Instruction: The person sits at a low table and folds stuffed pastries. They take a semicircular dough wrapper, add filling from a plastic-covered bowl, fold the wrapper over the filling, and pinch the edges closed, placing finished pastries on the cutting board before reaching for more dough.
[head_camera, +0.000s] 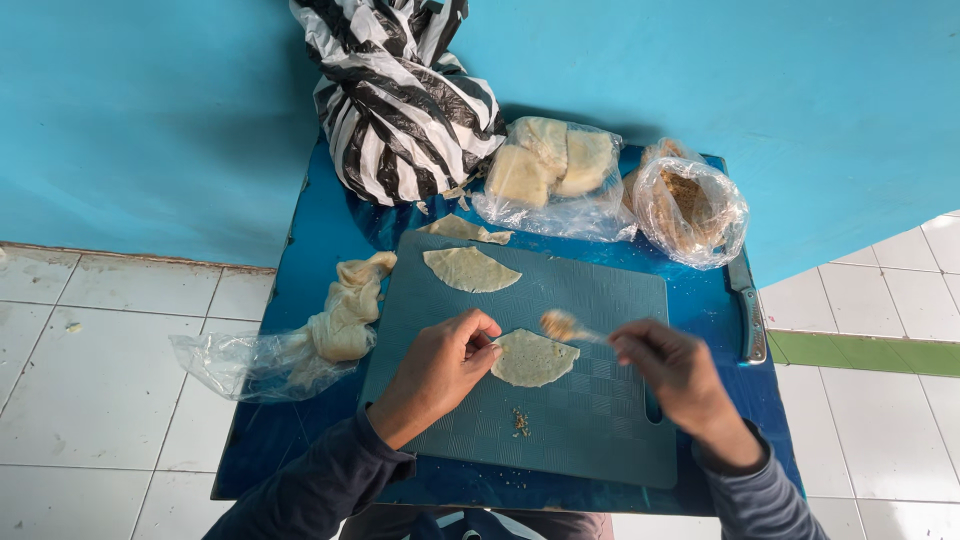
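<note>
A: How are the hands placed?

B: The left hand (440, 362) bends its fingers onto the edge of a flat half-round dough sheet (534, 357) on the grey cutting board (590, 420). The right hand (672, 368) pinches a spoon (566, 326) with filling above it.

A: And around?

B: Another dough sheet (470, 268), clear bags (690, 208), a striped bag (400, 95) on the blue counter (320, 240).

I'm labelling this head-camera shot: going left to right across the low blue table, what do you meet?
Clear bag of dough → left hand → half-round dough sheet → spoon → right hand → knife at the table's right edge.
</note>
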